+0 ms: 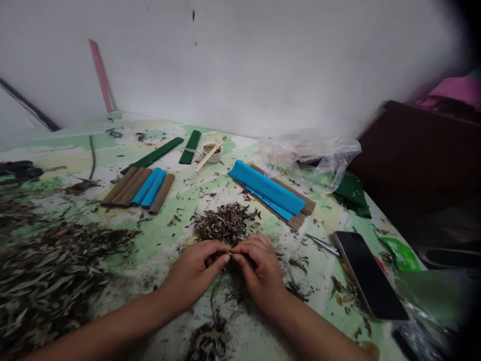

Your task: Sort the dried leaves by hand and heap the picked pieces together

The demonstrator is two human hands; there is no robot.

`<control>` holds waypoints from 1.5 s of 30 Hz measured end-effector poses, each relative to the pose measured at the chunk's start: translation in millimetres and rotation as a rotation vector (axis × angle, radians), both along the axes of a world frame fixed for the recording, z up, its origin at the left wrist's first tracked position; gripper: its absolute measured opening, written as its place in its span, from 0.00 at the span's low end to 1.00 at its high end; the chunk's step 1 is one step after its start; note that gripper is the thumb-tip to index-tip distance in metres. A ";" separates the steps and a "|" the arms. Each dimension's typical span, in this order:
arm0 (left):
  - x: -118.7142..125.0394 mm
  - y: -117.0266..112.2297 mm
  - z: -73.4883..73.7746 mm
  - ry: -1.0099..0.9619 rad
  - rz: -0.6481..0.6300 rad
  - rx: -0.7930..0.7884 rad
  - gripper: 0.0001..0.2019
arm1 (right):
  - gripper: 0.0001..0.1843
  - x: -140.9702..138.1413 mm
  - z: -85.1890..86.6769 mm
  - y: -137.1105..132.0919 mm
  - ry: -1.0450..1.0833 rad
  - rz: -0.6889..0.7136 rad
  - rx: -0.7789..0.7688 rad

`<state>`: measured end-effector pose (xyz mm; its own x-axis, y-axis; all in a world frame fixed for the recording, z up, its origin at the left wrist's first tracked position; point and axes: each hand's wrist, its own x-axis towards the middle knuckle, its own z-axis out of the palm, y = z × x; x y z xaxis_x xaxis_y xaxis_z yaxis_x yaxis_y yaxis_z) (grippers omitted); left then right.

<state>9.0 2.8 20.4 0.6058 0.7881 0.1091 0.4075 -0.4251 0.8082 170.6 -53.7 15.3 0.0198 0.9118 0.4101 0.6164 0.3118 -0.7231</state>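
Observation:
My left hand (193,273) and my right hand (259,268) meet at their fingertips low over the table, both pinched closed on a small dark bit that looks like a dried leaf or stem. Just beyond them lies a small heap of dried leaves (225,223). A far larger spread of dried leaves (48,271) covers the table to the left. More leaf scraps (210,338) lie between my forearms.
Brown and blue rolled paper strips (141,188) lie at the back left, green strips (171,149) and a small white bowl with a stick (212,150) behind. A blue and brown sheet stack (272,194), plastic bag (311,155), scissors (323,244) and phone (368,276) are at right.

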 end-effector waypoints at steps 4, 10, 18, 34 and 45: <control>0.5 -0.7 -1.1 -0.007 -0.003 0.019 0.09 | 0.05 -0.4 0.5 -0.2 -0.033 -0.018 -0.018; 1.3 -0.8 0.2 0.043 -0.010 0.072 0.11 | 0.05 -1.9 0.4 -0.3 -0.077 -0.010 -0.055; -4.1 -4.2 0.7 0.020 -0.068 0.130 0.09 | 0.13 2.3 6.7 -5.4 -0.025 0.111 -0.051; -1.0 -1.5 -15.2 0.101 -0.075 0.365 0.11 | 0.04 7.7 -2.1 7.3 -0.111 -0.238 -0.185; -1.2 1.0 -12.1 0.110 -0.106 0.299 0.05 | 0.02 6.7 -0.1 5.4 -0.123 -0.192 -0.189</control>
